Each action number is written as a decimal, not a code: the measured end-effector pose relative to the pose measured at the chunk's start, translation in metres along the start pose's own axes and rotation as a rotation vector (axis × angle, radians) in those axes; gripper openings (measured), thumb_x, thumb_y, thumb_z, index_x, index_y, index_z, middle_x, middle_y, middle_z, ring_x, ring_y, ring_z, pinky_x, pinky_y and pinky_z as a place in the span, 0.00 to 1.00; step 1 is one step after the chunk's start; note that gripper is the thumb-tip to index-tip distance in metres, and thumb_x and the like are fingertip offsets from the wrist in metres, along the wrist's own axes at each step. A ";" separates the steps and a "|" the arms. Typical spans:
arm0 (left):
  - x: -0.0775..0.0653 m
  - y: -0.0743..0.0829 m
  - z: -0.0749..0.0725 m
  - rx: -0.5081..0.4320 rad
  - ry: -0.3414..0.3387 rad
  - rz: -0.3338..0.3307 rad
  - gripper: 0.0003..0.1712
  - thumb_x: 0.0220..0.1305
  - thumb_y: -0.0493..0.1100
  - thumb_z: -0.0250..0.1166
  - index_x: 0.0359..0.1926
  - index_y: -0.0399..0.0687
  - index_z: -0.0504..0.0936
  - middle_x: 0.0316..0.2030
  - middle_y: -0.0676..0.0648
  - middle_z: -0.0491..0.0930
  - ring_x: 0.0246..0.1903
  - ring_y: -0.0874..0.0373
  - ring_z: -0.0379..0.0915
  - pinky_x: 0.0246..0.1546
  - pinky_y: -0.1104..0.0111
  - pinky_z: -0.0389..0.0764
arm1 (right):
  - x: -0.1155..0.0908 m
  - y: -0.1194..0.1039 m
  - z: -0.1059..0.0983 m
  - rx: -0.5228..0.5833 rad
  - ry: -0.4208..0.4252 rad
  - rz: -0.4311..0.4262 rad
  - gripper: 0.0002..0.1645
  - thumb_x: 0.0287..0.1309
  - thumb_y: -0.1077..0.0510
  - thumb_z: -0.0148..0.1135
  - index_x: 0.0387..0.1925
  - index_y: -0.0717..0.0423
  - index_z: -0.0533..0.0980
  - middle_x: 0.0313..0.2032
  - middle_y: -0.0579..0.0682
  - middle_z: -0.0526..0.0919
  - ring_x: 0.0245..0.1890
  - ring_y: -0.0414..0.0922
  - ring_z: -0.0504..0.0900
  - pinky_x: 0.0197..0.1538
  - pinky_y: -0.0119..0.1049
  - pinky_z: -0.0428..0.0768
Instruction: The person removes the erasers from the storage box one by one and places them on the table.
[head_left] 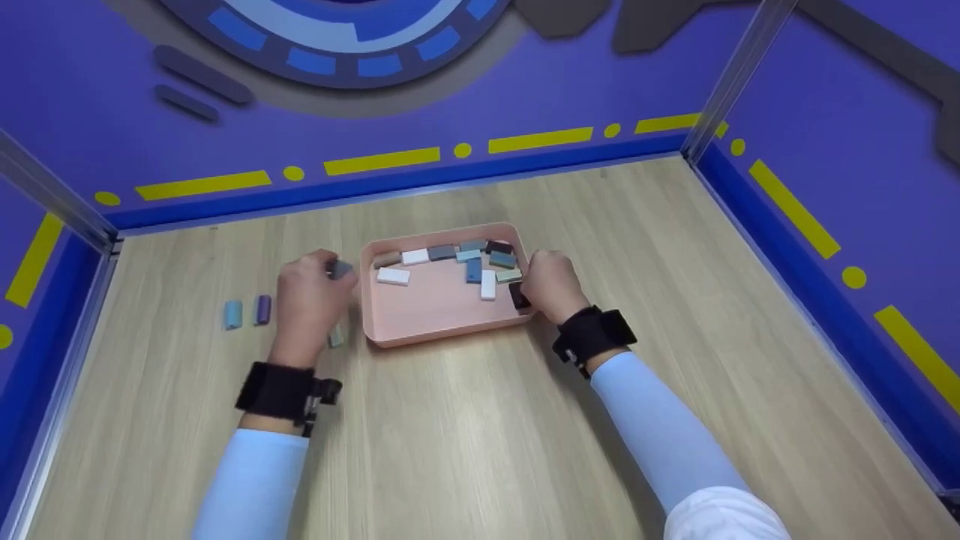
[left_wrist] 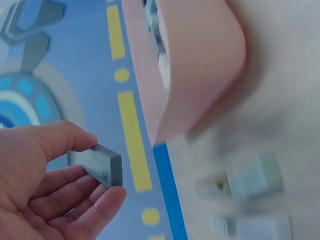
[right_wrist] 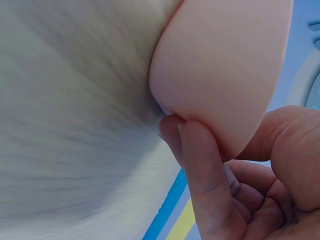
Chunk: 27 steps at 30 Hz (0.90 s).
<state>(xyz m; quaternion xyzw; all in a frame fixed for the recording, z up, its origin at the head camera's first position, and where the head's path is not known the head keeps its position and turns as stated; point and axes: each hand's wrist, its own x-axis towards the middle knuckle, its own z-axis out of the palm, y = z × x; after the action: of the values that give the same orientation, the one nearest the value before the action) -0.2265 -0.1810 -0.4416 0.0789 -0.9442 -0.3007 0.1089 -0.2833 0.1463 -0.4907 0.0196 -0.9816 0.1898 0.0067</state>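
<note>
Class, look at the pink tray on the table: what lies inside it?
Inside the pink tray lie small blocks: white, grey, blue, teal and dark ones, mostly along its far side. The right hand grips the tray's right edge and hides whatever lies beneath it.

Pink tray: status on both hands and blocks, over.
Left hand pinches a small grey rectangular block, clear of the pink plastic tray. Right hand grips the tray's right rim. Loose blocks lie on the wooden table left of it.
</note>
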 end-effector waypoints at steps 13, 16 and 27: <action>-0.013 -0.056 -0.030 0.048 -0.029 -0.218 0.14 0.51 0.42 0.61 0.33 0.34 0.81 0.31 0.37 0.81 0.28 0.47 0.76 0.27 0.61 0.75 | -0.001 0.001 0.000 0.021 -0.009 0.011 0.03 0.46 0.66 0.57 0.25 0.60 0.77 0.24 0.52 0.78 0.23 0.44 0.70 0.26 0.36 0.69; -0.015 -0.064 -0.027 0.056 -0.058 -0.254 0.09 0.49 0.42 0.61 0.23 0.38 0.78 0.20 0.44 0.77 0.20 0.52 0.72 0.18 0.66 0.70 | -0.001 0.002 0.001 0.020 -0.014 0.007 0.04 0.46 0.66 0.56 0.23 0.60 0.77 0.22 0.50 0.77 0.22 0.43 0.69 0.24 0.35 0.68; -0.019 -0.077 -0.021 0.077 -0.152 -0.288 0.12 0.44 0.39 0.61 0.32 0.35 0.75 0.26 0.40 0.74 0.20 0.52 0.71 0.14 0.67 0.70 | -0.001 0.002 0.000 0.018 0.012 -0.012 0.08 0.44 0.67 0.56 0.15 0.56 0.74 0.18 0.47 0.73 0.20 0.42 0.66 0.24 0.35 0.67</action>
<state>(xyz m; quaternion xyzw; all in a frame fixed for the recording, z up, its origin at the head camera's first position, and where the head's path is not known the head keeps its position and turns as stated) -0.1965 -0.2507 -0.4727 0.1945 -0.9394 -0.2821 -0.0103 -0.2825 0.1479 -0.4909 0.0246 -0.9797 0.1987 0.0134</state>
